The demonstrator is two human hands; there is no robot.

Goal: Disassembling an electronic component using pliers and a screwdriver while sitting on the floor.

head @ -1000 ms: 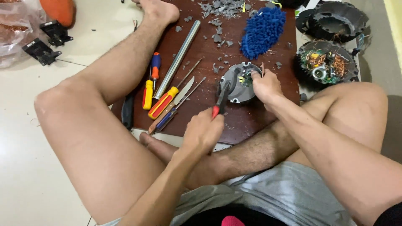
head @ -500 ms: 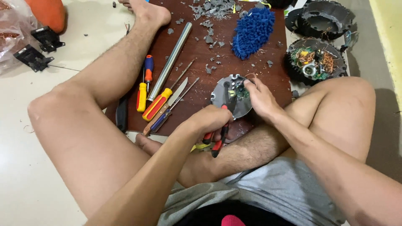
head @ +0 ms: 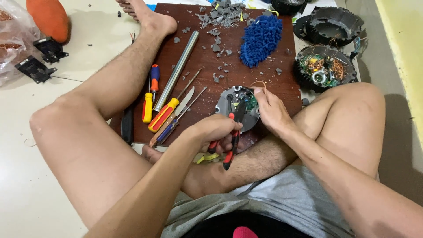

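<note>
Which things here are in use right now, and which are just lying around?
In use:
- left hand gripping red-and-black-handled pliers
- right hand steadying the round grey metal motor part

Lying about:
- long steel tube
- yellow-and-red screwdrivers
- blue fluffy mop head
- black wound motor stator
- orange rounded object

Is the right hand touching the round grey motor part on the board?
Touching: the head view shows the right hand resting on the round grey motor part's right edge, thumb pressed to its rim.

Left hand (head: 216, 132) with pliers (head: 232, 132) at round motor part (head: 240, 108).
</note>
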